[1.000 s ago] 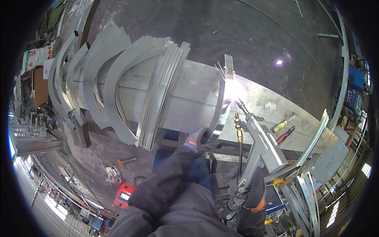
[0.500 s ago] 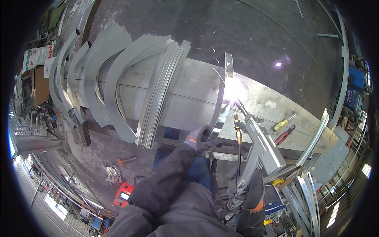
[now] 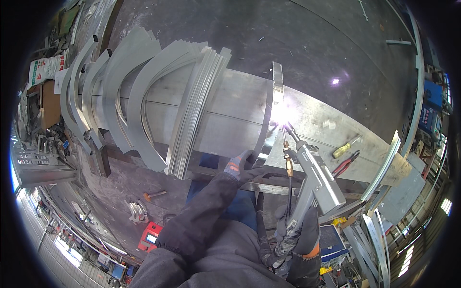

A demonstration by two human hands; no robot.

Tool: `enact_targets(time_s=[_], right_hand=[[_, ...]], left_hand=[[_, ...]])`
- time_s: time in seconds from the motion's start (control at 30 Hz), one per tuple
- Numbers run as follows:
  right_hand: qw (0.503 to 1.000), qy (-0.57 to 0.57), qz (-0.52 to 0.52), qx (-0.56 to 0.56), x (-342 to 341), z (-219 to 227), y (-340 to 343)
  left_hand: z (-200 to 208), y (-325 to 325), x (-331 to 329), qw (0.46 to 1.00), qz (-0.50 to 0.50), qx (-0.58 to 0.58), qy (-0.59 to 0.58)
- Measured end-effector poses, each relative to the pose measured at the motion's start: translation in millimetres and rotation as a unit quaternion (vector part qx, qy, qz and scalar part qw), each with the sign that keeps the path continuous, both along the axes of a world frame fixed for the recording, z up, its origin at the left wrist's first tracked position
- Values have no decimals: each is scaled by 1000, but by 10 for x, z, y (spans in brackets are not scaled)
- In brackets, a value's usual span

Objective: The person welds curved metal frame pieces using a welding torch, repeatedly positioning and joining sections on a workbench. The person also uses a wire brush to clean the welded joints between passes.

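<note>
In a grey glove with an orange mark, my left hand (image 3: 242, 167) closes its fingers around the near end of a narrow curved metal strip (image 3: 263, 139). The strip stands across a broad flat metal sheet (image 3: 235, 110). A grey handheld welding gun (image 3: 318, 175) is gripped by its handle in my gloved right hand (image 3: 307, 233). The gun's nozzle points at the strip, where a bright white-violet glare hides the contact spot. A brass-fitted feed tube (image 3: 288, 161) runs beside the nozzle. Dark hose coverings lie by my right wrist.
Left on the sheet are a bundle of straight strips (image 3: 197, 115) and stacked curved plates (image 3: 144, 96). Right of the gun lie a yellow-handled screwdriver (image 3: 345, 148) and red-handled pliers (image 3: 345, 164). A hammer (image 3: 154, 195) and a red box with a screen (image 3: 151, 236) sit lower left.
The gun and its glare have shifted slightly left along with the strip. Flying sparks above the sheet are fewer. My left hand keeps its hold.
</note>
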State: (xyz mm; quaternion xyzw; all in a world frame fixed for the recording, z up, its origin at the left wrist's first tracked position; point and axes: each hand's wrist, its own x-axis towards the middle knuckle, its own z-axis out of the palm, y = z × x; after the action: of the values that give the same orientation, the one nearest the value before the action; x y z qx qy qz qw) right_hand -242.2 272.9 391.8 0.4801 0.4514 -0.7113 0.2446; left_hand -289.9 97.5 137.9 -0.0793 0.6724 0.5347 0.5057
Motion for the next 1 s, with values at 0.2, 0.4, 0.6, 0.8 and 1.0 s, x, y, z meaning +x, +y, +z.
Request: enact_targets(time_s=[0.2, 0.4, 0.6, 0.8, 1.0], right_hand=[[1000, 0, 7, -12, 81, -31, 28], [999, -19, 7, 39, 243, -66, 7], [999, 35, -41, -7, 282, -36, -2], [998, 42, -47, -3, 161, 82, -90], [998, 38, -48, -4, 227, 58, -110]], left_hand=[[-70, 4, 63, 1000, 3, 0, 8], [-72, 12, 66, 1000, 6, -4, 13], [-140, -4, 122, 999, 41, 25, 4], [-189, 27, 165, 998, 57, 21, -11], [-218, 0, 174, 999, 48, 21, -1]])
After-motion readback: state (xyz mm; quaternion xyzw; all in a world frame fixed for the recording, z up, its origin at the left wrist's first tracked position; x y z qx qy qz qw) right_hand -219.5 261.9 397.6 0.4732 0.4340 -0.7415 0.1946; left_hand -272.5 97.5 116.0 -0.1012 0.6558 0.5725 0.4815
